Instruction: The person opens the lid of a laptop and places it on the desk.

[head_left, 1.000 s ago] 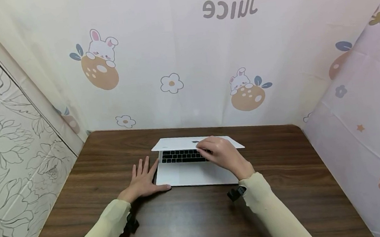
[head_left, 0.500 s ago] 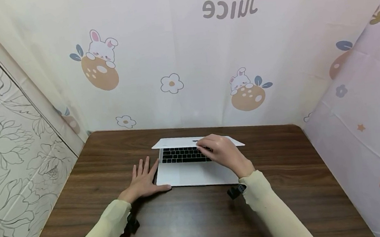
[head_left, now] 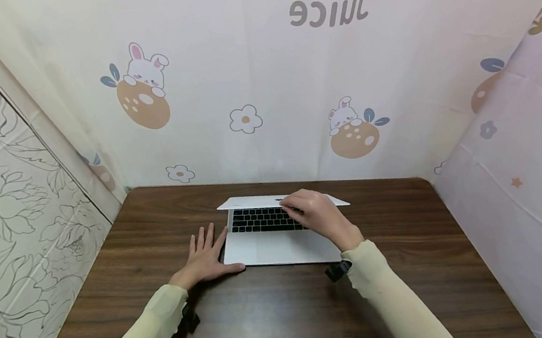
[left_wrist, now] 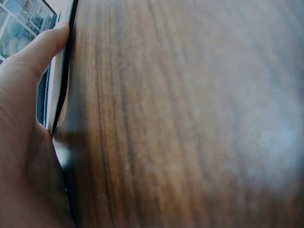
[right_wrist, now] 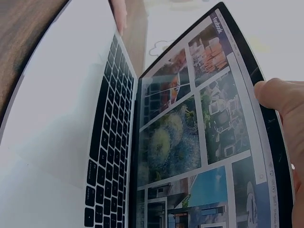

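A silver laptop (head_left: 279, 249) lies on the wooden table, its lid (head_left: 249, 202) tilted part way up over the black keyboard (head_left: 262, 220). My right hand (head_left: 318, 216) pinches the lid's top edge, thumb on the screen side and fingers behind. Lit pictures fill the screen (right_wrist: 178, 133) in the right wrist view. At the laptop's left side my left hand (head_left: 203, 261) rests with fingers spread on the table. Its thumb (left_wrist: 45, 45) lies along the base's front left corner.
Dark brown wood makes up the tabletop (head_left: 276, 317), which surrounds the laptop. Behind it hangs a pale curtain (head_left: 265, 70) printed with rabbits and flowers; more patterned cloth closes in both sides. Each sleeve cuff carries a small black device (head_left: 338, 271).
The lid has tilted up a little further, baring more of the keyboard, and my right hand has risen slightly with its edge. My left hand stays in place.
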### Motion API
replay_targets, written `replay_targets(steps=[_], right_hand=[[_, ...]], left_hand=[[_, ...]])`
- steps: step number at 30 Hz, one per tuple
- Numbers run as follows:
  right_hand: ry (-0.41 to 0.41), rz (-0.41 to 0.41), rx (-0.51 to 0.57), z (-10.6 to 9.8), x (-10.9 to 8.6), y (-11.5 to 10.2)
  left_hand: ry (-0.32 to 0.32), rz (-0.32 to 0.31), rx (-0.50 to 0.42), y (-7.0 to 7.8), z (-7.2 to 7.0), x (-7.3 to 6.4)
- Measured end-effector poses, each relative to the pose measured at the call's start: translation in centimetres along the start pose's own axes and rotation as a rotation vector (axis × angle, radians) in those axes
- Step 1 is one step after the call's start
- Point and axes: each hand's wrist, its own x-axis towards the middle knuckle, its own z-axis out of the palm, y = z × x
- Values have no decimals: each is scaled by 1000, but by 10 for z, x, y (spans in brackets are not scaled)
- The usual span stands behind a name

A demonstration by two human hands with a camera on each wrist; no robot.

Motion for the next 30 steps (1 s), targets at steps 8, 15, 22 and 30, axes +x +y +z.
replay_targets(steps=[8, 15, 22, 30], right_hand=[[-14, -14, 11, 0, -1, -1], [-40, 28, 49, -1, -1, -4], [-40, 40, 69, -3, -2, -7], [-41, 65, 125, -5, -1, -4]], left_hand=[[-8, 0, 3, 3, -2, -1], [-3, 2, 5, 2, -2, -1], [-12, 5, -2, 5, -5, -2], [-8, -2, 45, 8, -8, -5]])
